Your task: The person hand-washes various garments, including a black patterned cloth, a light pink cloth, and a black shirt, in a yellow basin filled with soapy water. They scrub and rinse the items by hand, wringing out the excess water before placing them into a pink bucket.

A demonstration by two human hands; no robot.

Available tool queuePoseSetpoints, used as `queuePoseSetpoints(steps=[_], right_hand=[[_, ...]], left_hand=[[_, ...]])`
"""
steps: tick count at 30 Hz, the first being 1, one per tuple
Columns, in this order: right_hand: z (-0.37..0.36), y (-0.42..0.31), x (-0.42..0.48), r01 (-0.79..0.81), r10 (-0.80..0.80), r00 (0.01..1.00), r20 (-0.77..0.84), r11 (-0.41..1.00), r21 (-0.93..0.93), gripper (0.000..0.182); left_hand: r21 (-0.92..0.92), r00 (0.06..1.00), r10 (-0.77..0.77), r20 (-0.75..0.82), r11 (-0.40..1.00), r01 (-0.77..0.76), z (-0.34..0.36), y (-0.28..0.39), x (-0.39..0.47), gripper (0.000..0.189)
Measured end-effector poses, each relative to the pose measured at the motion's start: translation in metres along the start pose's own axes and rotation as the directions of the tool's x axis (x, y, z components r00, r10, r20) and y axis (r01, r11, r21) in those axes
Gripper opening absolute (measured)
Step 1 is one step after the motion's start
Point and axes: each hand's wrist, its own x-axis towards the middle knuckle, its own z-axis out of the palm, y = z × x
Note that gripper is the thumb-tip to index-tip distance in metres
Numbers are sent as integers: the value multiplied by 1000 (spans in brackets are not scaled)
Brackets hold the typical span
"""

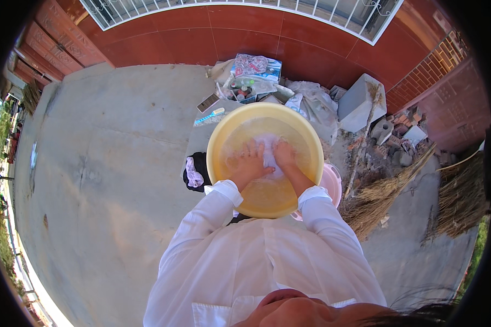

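A yellow plastic basin point(266, 210) of cloudy, sudsy water stands in front of me. In its middle lies a wet white cloth point(272, 163), partly under the water. My left hand point(249, 162) is in the basin, palm down with fingers spread, its thumb reaching onto the cloth's left side. Bent down against the right side of the cloth is my right hand point(284, 154); its fingertips are hidden, so a grip on the fabric cannot be made out.
Left of the basin sits a dark bundle point(206, 165) with a pale lilac cloth point(194, 173). A blue-handled brush point(209, 116) lies beyond. A pink basin point(331, 184) shows at right, near a straw broom point(386, 190) and brick rubble point(399, 122). Bagged bottles point(241, 90) lie by the wall.
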Motion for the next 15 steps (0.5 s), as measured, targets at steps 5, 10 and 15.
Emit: queuePoseSetpoints(steps=[5,10,15], right_hand=[[11,10,10,14,-6,998,60,989,-145,36],[-24,16,14,-50,-93,959,267,872,486,33],[-86,-65,-48,-8,-244,958,154,511,860,26]], left_hand=[[70,993,-34,-114,997,42,26,-1,17,88],[-654,982,3,-188,746,-127,6,-34,54,61],[-948,987,-143,-67,317,-19,3,-42,66,57]])
